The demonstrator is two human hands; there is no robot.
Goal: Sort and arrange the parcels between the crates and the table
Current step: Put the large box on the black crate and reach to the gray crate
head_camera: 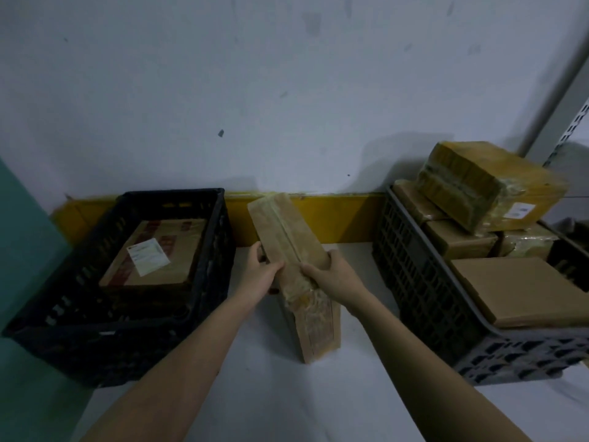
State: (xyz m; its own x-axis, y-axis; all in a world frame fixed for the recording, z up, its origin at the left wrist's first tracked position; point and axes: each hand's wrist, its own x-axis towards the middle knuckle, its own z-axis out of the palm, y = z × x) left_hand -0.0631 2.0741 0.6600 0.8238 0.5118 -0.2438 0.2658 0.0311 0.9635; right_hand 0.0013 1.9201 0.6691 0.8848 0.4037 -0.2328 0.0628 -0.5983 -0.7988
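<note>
we hold a long brown parcel (288, 237) with both hands above the white table (287, 393), in the gap between the two crates. our left hand (259, 271) closes on its left side and our right hand (331, 272) closes on its right side, with the fingers wrapped over the near part of the top face, so both grips are firm on this parcel. its long axis runs away from us, with the far end turned a little to the left and raised toward the yellow strip (344, 218) at the foot of the wall; the near end points down toward us and is wrapped in clear tape. a tape seam goes along the middle of the top face. we see no label on the faces that show. the black crate (79, 330) on the left holds one flat parcel (153, 253) with a white label (149, 256) on top, turned at an angle; the print is too small and dim for reading. the grey crate (424, 282) on the right is full of brown parcels, and a big taped parcel (487, 183) lies tilted on top of them. it also has a small white label (521, 210), which we cannot read either.
</note>
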